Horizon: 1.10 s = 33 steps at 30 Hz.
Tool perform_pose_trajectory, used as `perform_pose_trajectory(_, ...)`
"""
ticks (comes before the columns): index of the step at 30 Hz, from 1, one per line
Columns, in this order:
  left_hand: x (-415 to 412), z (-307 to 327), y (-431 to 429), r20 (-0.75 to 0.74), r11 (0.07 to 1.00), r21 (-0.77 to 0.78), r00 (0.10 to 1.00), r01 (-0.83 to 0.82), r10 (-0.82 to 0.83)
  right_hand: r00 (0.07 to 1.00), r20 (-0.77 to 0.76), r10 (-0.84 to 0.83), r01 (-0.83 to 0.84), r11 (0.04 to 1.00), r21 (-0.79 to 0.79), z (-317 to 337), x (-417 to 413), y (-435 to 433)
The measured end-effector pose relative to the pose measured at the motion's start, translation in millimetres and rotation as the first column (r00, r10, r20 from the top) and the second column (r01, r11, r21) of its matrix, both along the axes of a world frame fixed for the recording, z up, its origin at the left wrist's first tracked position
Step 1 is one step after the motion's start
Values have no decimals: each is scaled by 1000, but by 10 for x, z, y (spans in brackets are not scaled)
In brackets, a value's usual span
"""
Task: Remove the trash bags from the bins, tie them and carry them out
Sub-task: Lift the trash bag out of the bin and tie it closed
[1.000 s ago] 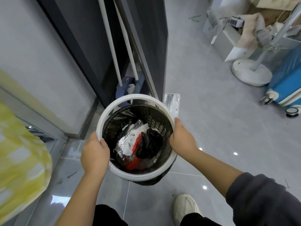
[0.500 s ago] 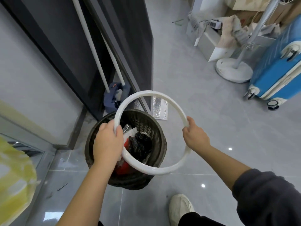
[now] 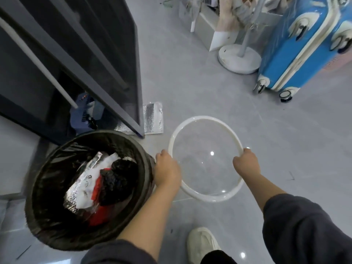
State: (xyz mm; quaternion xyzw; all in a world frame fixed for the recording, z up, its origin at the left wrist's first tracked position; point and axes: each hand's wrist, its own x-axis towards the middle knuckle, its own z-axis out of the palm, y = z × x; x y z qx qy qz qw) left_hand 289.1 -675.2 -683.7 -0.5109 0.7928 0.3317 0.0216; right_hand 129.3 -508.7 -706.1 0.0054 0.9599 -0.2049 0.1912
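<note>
**Ring held beside the lined bin**

A white ring [image 3: 206,159] is held by both hands in the lower middle of the frame, over the grey floor [image 3: 190,82]. The left hand [image 3: 167,171] is closed around the ring's left side, and the right hand [image 3: 246,162] is closed around its right side. The bin [image 3: 89,189] is seen at the lower left, just beside the left hand. A black bag [image 3: 57,162] is folded over the bin's rim, and foil, white and red trash [image 3: 101,180] is seen inside it. A dark door [image 3: 91,54] is seen at the upper left, a blue suitcase [image 3: 304,44] at the upper right, and a white shoe [image 3: 202,244] at the bottom.
</note>
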Motion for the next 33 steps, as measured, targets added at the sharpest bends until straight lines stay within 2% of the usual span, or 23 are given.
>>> perform_pose_trajectory(4, -59, -606, 71, -30, 954, 238, 981, -181, 194, 994, 83, -72, 77, 995, -58, -438, -59, 91)
perform_pose_trajectory(7, -75, -960, 74, 0, 908, 321, 959, -268, 283, 985, 126, -115, 129, 986, -108, -809, -108, 147)
perform_pose_trajectory(10, -90, -1249, 93, -54, 883, 365, 940, -296, 337, 978, 170, -118, 142, 980, -141, -1194, -184, 236)
perform_pose_trajectory(14, -170, -1475, 149, -129, 829, 447, 893, -336, 431, 975, 187, -121, 151, 976, -158, -1115, -121, 207)
perform_pose_trajectory(19, -167, -1934, 139, -132, 680, 625, 805, -385, 578, 966, 233, -116, 160, 970, -184, -1170, -133, 302)
perform_pose_trajectory(22, -125, -2337, 113, -160, 659, 667, 796, -348, 583, 956, 270, -116, 178, 960, -217, -1218, -164, 349)
perform_pose_trajectory(23, -118, -2374, 113, -178, 650, 685, 789, -329, 587, 950, 291, -113, 183, 957, -227, -1222, -168, 362)
perform_pose_trajectory(27, -186, -1826, 188, -206, 602, 753, 773, -266, 600, 921, 369, -122, 226, 940, -254, -1206, -168, 386)
perform_pose_trajectory(33, -60, -1424, 369, -277, 550, 808, 689, -210, 670, 954, 286, -87, 188, 920, -345, -990, 49, 135)
